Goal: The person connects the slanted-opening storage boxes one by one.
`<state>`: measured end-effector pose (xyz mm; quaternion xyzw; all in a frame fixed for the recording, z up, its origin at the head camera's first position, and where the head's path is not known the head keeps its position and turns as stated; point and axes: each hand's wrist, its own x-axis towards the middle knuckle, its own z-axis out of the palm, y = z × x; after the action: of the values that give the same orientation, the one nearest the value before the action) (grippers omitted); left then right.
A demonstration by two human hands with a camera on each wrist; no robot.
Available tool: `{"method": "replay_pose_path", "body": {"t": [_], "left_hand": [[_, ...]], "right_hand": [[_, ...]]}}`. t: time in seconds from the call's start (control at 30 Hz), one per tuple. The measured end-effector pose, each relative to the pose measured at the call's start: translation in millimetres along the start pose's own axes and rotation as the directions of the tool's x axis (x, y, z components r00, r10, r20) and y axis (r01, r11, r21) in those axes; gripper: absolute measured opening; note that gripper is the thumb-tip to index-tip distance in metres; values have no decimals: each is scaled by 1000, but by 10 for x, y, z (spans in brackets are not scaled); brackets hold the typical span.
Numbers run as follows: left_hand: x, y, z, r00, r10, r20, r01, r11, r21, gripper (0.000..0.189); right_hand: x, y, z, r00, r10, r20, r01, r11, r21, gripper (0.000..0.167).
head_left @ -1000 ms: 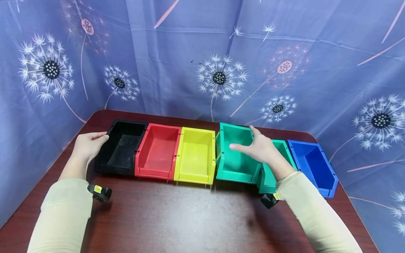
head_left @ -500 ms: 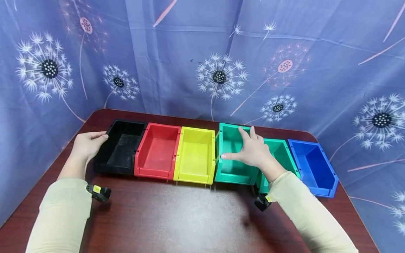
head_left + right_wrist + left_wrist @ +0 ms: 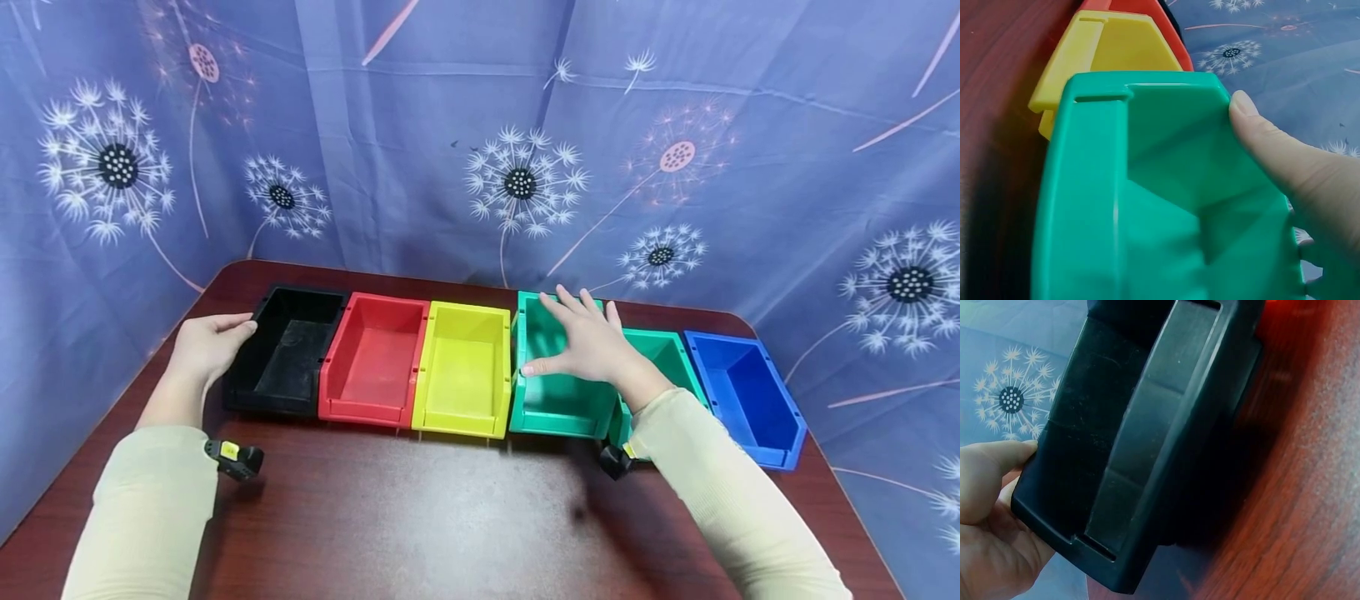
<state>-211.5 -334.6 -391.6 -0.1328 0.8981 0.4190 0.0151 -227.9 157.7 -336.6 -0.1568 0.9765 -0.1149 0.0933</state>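
At the left end of a row of bins, my left hand pinches the side rim of a black storage bin, thumb and fingers on either side of its wall in the left wrist view. My right hand spreads over a green storage bin, its fingers fanned out toward the back edge. The right thumb lies against the rim of that bin's left wall. Beside it, partly covered by the right forearm, sits a second, lower green bin. The insides of the black and front green bins hold nothing visible.
Between the black and green bins stand a red bin and a yellow bin. A blue bin ends the row at the right. All are on a dark red wooden table, with a dandelion-print curtain behind.
My right hand has moved left over the green bin, its thumb reaching the left rim and its fingers spreading. That bin has shifted very slightly left. My left hand stays on the black bin.
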Motion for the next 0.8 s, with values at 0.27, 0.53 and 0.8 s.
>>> {"method": "replay_pose_path", "body": {"t": [0.27,0.53,0.8], "left_hand": [[12,-1,-10,1000,-13,15,13,1000,3,59],[31,-19,-16,1000,-6,16,6,1000,8,60],[22,14,-14,1000,21,5,-22,1000,17,57]], "right_hand": [[51,-29,-84,1000,-3,24,4,999,-55,119],[173,-95,-170,993,3,114,13,990,-140,119],[214,-90,-154,975,46,217,-27,996,-90,120]]}}
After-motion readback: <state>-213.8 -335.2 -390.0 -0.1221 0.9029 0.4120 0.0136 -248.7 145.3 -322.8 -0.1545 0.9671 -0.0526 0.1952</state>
